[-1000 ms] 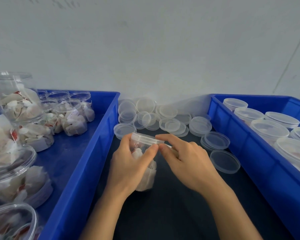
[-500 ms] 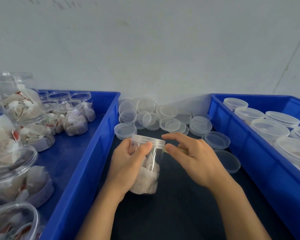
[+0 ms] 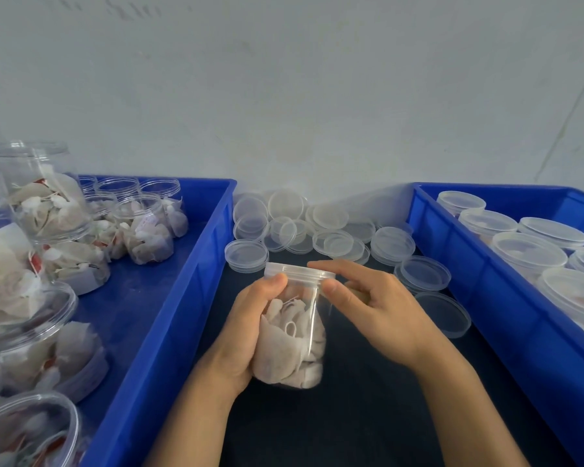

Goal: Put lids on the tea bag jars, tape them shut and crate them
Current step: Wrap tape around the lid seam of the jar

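1. Between the two blue plastic crates, on the dark tabletop [image 3: 368, 416], stands the clear plastic jar of white tea bags [image 3: 294, 335], roughly upright and leaning slightly, with a clear round plastic lid [image 3: 299, 272] sitting on its mouth.
2. Around the jar's body the left hand [image 3: 246, 335] is wrapped, thumb just under the lid's rim; the right hand [image 3: 381, 308] pinches the lid's edge between thumb and forefinger, its other fingers loosely curled.
3. Judging by this, the lid step is in hand for this jar: the lid looks seated, though whether it is fully tightened cannot be told. No tape is visible on it.
4. Done so far, it seems: the right blue plastic crate [image 3: 486, 298] holds a batch of lidded clear jars [image 3: 528, 249].
5. Left to do: the left blue plastic crate [image 3: 169, 315] holds many open clear jars of tea bags [image 3: 145, 227], and a heap of loose clear lids [image 3: 317, 227] lies behind the hands, against the wall.
6. As for looks, the jar is thin-walled and see-through, its lower half packed with crumpled white bags and a looped string, the upper part empty.
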The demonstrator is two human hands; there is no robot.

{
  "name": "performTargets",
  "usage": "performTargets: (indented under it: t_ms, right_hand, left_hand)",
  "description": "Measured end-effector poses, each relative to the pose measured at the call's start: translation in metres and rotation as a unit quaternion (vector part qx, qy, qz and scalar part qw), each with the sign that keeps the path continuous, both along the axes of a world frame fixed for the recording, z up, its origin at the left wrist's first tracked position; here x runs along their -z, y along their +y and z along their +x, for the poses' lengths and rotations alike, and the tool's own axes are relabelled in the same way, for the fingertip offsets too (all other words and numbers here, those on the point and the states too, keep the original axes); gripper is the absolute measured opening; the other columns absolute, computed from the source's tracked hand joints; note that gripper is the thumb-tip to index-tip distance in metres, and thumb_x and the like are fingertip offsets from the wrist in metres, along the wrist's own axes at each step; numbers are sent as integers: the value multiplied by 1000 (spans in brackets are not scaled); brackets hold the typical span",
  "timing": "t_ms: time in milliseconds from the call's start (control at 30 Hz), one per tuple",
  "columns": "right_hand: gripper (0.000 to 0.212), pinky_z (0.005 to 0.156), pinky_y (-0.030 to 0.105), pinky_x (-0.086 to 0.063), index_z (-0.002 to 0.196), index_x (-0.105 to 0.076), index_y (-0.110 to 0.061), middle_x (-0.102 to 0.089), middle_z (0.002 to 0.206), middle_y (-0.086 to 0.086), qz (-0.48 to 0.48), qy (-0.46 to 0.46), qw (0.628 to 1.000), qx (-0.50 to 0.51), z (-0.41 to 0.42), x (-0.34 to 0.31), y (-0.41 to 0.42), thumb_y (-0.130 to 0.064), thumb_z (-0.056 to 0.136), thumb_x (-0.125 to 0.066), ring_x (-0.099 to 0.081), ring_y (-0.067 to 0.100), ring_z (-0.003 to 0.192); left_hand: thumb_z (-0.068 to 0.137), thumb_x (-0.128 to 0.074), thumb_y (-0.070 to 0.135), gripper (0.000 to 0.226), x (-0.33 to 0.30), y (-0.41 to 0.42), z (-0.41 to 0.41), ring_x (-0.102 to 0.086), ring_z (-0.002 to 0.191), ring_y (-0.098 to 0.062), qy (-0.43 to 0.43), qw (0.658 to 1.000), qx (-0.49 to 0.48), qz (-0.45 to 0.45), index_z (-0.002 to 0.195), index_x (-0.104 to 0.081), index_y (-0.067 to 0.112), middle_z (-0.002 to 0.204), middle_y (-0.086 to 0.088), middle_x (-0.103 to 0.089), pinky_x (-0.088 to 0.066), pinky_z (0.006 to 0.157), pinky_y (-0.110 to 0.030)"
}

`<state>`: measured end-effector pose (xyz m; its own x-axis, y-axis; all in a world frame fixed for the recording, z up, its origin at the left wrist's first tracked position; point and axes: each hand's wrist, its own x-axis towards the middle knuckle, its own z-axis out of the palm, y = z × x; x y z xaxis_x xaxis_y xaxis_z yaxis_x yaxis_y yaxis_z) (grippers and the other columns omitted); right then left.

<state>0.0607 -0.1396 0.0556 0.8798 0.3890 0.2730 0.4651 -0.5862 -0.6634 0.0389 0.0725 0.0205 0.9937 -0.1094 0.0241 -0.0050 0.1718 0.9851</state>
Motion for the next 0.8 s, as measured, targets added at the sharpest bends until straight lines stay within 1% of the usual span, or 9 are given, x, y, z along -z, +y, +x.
performTargets:
  t_ms: [100,200,267,300,367,433,533,667,800]
  right_hand:
    - [44,85,38,-53,128,-59,-63,-74,90,-25,5,8,1000,0,-1,-1,1,-81,93,-38,-68,0,92]
    - [37,92,39,-55,127,-61,-64,-72,102,-37,-11,-4,1000,24,-3,-3,0,-75,98,-42,-66,-5,103]
    - [32,92,38,-55,126,-61,-65,-71,102,-37,-19,-17,999,43,-3,-4,-1,-73,100,-44,-67,-3,102]
    - [31,91,37,-55,124,-61,-67,-71,100,-38,-26,-26,998,56,-3,-4,-1,-73,99,-44,-67,-3,100]
    - [34,88,36,-56,124,-60,-66,-71,94,-37,-39,-44,995,81,-3,-3,2,-75,96,-43,-67,-2,96]
    - [45,87,34,-56,126,-59,-63,-72,92,-34,-43,-64,992,103,-4,-1,9,-82,90,-39,-67,-1,94]
    - [58,81,31,-53,134,-54,-62,-68,78,-31,-59,-88,988,115,-6,2,18,-87,87,-30,-65,1,82]
    - [38,73,32,-43,140,-47,-62,-63,70,-28,-43,-34,996,66,-2,4,13,-62,103,-38,-57,4,71]
    - [33,62,26,-37,136,-54,-57,-54,58,-7,-23,-26,998,45,-2,2,5,-40,107,-49,-53,8,61]
  left_hand:
    - [79,-65,66,67,6,-2,2,-71,110,-32,18,999,7,-38,121,-79,15,125,-25,-72,-54,100,-48]
    - [84,-61,63,75,11,-7,6,-67,124,-38,5,1000,-19,-14,131,-69,6,129,-22,-71,-51,111,-54]
    - [78,-62,68,80,10,-10,8,-72,116,-25,-21,998,-62,21,133,-62,10,123,-10,-74,-59,97,-38]
    - [76,-62,69,74,9,-11,9,-74,107,-15,-46,993,-92,52,128,-61,16,115,1,-76,-60,86,-27]
    - [82,-60,67,52,9,-11,8,-72,94,-3,-89,975,-158,130,115,-63,26,101,15,-74,-54,74,-20]
    - [86,-59,69,44,8,-14,7,-71,93,1,-101,967,-179,150,113,-63,34,102,19,-73,-51,77,-20]
    - [78,-64,79,62,8,-22,5,-71,99,1,-100,965,-178,164,124,-55,38,111,23,-72,-57,85,-31]
    - [76,-64,79,64,8,-23,7,-73,95,-3,-99,964,-209,135,119,-58,32,106,19,-74,-59,86,-36]
    - [77,-64,78,61,8,-15,9,-75,90,-6,-89,970,-200,103,112,-64,28,100,11,-76,-55,78,-29]
